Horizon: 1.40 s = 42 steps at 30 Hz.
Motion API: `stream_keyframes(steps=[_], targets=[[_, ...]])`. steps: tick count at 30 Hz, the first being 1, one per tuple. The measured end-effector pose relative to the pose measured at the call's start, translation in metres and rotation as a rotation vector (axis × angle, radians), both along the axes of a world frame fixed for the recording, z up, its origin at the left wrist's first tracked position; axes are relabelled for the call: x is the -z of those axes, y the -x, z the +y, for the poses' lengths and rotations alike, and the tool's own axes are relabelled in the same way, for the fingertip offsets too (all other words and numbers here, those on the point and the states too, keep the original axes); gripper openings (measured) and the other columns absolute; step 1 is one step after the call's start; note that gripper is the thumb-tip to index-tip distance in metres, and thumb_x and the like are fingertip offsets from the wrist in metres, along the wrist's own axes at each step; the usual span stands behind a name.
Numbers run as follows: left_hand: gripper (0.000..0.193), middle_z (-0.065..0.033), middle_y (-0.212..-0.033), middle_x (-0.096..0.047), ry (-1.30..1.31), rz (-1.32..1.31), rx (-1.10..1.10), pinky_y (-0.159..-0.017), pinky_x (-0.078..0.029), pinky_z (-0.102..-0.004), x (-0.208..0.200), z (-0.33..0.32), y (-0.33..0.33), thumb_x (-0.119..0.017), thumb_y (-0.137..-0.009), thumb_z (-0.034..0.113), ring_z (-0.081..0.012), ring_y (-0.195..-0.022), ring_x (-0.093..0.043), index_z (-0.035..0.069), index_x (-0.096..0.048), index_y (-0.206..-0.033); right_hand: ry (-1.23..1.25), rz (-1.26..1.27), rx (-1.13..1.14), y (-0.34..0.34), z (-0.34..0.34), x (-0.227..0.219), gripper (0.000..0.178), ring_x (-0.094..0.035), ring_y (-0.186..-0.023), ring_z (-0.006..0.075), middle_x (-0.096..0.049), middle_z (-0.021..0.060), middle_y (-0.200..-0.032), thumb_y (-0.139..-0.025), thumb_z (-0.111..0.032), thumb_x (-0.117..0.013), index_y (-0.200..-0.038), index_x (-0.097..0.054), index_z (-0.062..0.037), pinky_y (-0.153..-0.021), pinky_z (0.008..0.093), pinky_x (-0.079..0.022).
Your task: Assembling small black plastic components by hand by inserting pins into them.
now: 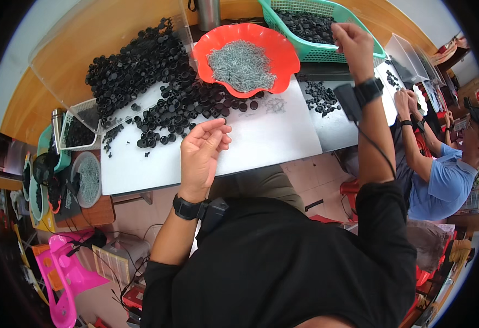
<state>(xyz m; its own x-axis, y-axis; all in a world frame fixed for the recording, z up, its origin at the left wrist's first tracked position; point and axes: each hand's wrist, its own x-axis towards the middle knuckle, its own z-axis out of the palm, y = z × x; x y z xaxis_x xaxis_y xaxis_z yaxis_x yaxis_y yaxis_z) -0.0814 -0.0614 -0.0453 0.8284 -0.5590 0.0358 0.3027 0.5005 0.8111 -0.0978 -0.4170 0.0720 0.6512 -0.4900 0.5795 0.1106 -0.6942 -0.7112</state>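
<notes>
My left hand [202,153] hovers over the front of the white tabletop [286,134], thumb and fingers drawn together. A dark spot shows by its fingertips, too small to make out. Just beyond it spread loose round black plastic caps [176,112]. My right hand [354,46] is raised over the near right side of a green plastic basket [318,53] of small black parts [307,26]. Its fingers are pinched, and what they hold, if anything, cannot be made out. Between the hands stands a red scalloped bowl [288,54] full of silver screws [242,65].
A clear plastic bin [59,71] lies tipped with black caps spilling out. Small black pieces [321,98] lie right of the bowl. At the left are a white basket [89,143] and a bowl of screws [89,177]. A co-worker [441,177] in blue sits at the right.
</notes>
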Motion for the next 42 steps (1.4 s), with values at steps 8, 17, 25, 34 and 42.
stream_keyframes(steps=[8,17,25,34,42], targets=[[0.022,-0.0130,-0.098,-0.062,0.094,0.013,-0.060,-0.073,-0.046,-0.0251,0.002,0.005,0.005,-0.052,-0.091,0.005,-0.0134,-0.079,-0.057,-0.004,-0.056,-0.111,0.203,0.136,-0.336,0.040,0.070,0.033,0.009,-0.055,-0.059,0.0122,-0.058,0.0054,-0.064,-0.080,-0.007,-0.064,-0.080,-0.063,0.0016,-0.054,0.0256,-0.043],[0.022,-0.0125,-0.097,-0.062,0.102,-0.010,-0.059,-0.071,-0.046,-0.0247,0.002,0.003,0.004,-0.052,-0.091,0.005,-0.0128,-0.078,-0.057,-0.003,-0.057,-0.111,0.723,0.453,-0.345,0.039,0.140,0.090,0.017,-0.062,-0.062,0.0294,-0.061,0.0118,-0.065,-0.077,-0.008,-0.056,-0.093,-0.058,-0.0041,-0.053,0.0396,-0.047],[0.023,-0.0140,-0.099,-0.062,0.097,-0.039,-0.069,-0.069,-0.043,-0.0252,0.003,0.005,0.006,-0.052,-0.091,0.006,-0.0139,-0.078,-0.054,-0.005,-0.056,-0.112,0.695,0.657,-0.296,0.023,0.144,0.084,0.023,-0.062,-0.065,0.0304,-0.064,0.0115,-0.070,-0.076,-0.014,-0.062,-0.098,-0.060,-0.0076,-0.058,0.0411,-0.048],[0.020,-0.0121,-0.095,-0.063,-0.009,-0.097,0.000,-0.069,-0.046,-0.0238,0.002,0.002,0.009,-0.052,-0.090,0.003,-0.0121,-0.077,-0.057,-0.004,-0.058,-0.109,0.532,0.576,-0.314,0.021,0.140,0.088,0.023,-0.062,-0.074,0.0336,-0.064,0.0161,-0.075,-0.076,-0.014,-0.063,-0.098,-0.060,-0.0056,-0.066,0.0422,-0.048],[0.018,-0.0087,-0.092,-0.064,-0.090,-0.175,0.011,-0.066,-0.046,-0.0229,-0.005,0.007,0.015,-0.055,-0.088,0.005,-0.0102,-0.074,-0.058,-0.002,-0.061,-0.104,0.443,0.498,-0.353,0.029,0.146,0.085,0.014,-0.061,-0.068,0.0337,-0.062,0.0151,-0.070,-0.078,-0.013,-0.062,-0.088,-0.058,-0.0040,-0.062,0.0420,-0.046]])
